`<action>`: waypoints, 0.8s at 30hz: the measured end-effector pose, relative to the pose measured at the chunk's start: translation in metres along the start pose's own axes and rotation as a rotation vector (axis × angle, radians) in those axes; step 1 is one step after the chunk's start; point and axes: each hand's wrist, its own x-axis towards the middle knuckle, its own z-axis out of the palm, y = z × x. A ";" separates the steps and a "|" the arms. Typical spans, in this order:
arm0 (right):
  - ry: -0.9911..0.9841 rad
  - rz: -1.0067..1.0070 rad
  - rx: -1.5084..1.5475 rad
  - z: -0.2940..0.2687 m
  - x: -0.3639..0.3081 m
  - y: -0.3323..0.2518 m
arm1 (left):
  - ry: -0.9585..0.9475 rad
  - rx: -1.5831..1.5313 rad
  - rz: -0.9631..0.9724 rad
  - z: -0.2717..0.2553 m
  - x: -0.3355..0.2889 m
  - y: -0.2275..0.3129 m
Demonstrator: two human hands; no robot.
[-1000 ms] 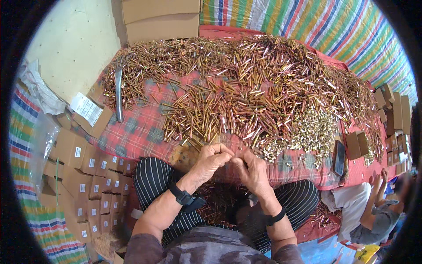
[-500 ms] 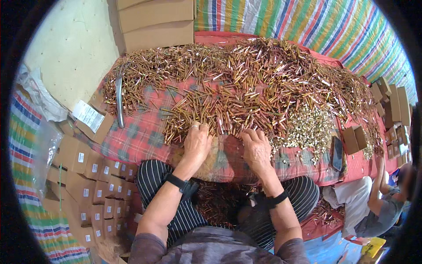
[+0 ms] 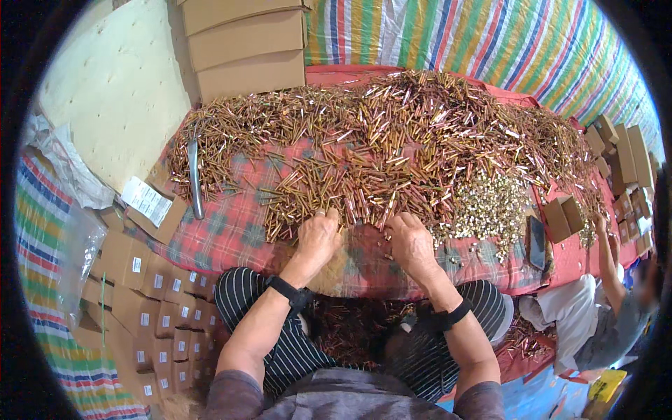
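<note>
A broad heap of thin, copper and gold coloured metal rods (image 3: 413,133) covers a red plaid cloth (image 3: 231,231). At the near edge of the heap, my left hand (image 3: 320,236) has its fingers curled and pressed together among the rods. To the right of it my right hand (image 3: 411,241) pinches downward, thumb and fingers together, beside the rod ends. What either hand holds is hidden under the fingers. Small, shiny pale-gold metal pieces (image 3: 490,210) lie in a pile to the right of my right hand.
A curved metal bar (image 3: 194,178) lies at the left of the cloth. On the right are a dark phone (image 3: 536,243) and an open small carton (image 3: 563,218). Stacked labelled boxes (image 3: 164,308) stand at lower left. A co-worker (image 3: 616,315) sits at far right, reaching toward the cloth.
The whole view has tilted slightly, shifting the scene downward. My hands stay at the heap's near edge, the left moving slightly right. The co-worker's arm has reached further forward.
</note>
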 end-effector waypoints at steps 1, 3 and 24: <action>0.034 0.071 0.102 0.002 0.000 -0.001 | -0.004 0.000 0.002 0.004 -0.001 -0.005; 0.075 0.104 0.203 0.007 0.001 -0.002 | 0.071 -0.208 0.065 0.015 -0.003 -0.018; 0.054 0.382 0.464 0.011 -0.006 -0.013 | -0.314 -1.613 -0.596 -0.010 -0.009 -0.005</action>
